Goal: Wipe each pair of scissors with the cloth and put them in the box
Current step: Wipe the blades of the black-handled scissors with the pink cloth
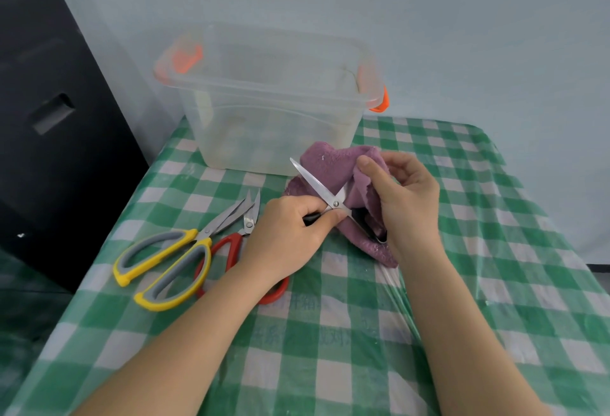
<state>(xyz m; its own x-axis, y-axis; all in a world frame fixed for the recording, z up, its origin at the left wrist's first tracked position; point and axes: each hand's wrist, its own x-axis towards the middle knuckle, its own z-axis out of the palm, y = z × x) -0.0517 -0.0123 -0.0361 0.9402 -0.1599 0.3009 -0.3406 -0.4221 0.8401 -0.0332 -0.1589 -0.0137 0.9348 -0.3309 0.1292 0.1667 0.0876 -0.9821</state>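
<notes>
Wiping open black scissors [325,192] with the purple cloth [333,164], so sharp edges are bare.

The left hand [290,234] holds the black handle tight, near the screw. The right hand [404,197] pinches the cloth around one blade. The other blade sticks up with nothing over it, pointing toward the box [264,102]. If the right hand slides too fast, I think the cloth could slip off and a finger could touch the edge. If the left hand squeezes, the blades could snap shut on the cloth or a finger. Yellow scissors [165,267] and red scissors [237,244] lie on the table [462,283] just by the left wrist, not wiped yet. The wrist could bump them. I cannot see any scissors in the box.
</notes>
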